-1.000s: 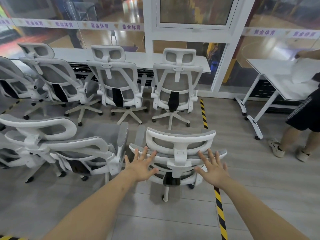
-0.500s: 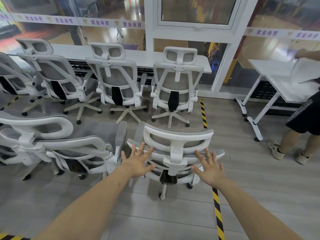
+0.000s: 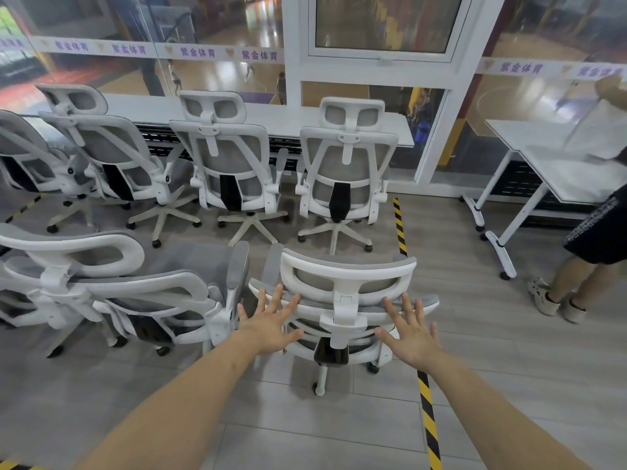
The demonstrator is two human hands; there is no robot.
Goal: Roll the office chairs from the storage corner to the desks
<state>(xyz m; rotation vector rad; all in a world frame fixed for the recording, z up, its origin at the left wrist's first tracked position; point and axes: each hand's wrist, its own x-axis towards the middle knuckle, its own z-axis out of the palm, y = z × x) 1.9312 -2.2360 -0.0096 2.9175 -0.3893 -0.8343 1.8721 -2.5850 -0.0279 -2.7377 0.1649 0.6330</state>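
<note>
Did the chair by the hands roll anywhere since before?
Cannot tell. The nearest chair sits by the striped floor tape much as before, both hands open over its back; the small shift could be the camera.

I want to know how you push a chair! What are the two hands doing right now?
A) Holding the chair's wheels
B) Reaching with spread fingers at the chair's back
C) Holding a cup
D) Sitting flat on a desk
B: the left hand and the right hand are both open with fingers spread, up against the back of the nearest chair, one on each side.
</note>
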